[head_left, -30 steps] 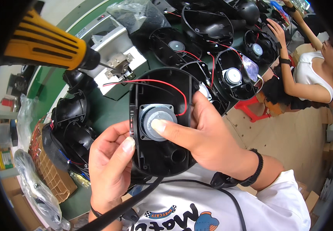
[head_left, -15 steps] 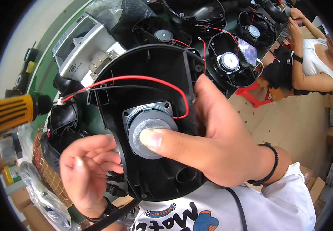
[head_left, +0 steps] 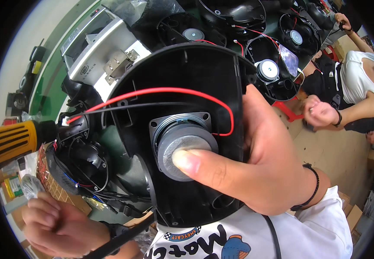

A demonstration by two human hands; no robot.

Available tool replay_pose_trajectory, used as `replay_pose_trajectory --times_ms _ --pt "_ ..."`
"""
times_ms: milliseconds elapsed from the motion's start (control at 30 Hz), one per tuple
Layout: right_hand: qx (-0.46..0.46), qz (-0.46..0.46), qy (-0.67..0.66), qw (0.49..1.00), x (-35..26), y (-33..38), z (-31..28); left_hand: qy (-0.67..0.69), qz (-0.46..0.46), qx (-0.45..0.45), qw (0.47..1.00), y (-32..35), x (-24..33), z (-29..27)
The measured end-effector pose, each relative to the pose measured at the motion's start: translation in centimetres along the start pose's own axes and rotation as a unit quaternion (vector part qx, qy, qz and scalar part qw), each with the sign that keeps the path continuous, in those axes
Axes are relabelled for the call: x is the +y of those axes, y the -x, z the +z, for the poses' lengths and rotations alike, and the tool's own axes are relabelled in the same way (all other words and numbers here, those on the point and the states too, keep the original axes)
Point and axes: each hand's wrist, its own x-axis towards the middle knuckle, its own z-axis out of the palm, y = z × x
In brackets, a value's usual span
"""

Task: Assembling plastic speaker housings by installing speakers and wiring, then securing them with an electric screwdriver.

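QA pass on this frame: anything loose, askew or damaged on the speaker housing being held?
Nothing looks damaged. The right hand holds the black housing, thumb on the grey speaker magnet. The red wire and black wire loop unclipped across the housing.
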Motion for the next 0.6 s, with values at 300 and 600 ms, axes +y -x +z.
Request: replay_pose_trajectory --times_ms 300,600 --pt "-0.004 -0.031 0.064 0.997 0.8 0.0 0.5 -0.199 -0.033 -0.358 0.912 -1.3 4.2 8.0" --pt "-0.015 -0.064 0.184 0.981 4.4 -0.5 -0.9 -0.226 0.159 -0.417 0.866 -1.6 4.6 8.3"
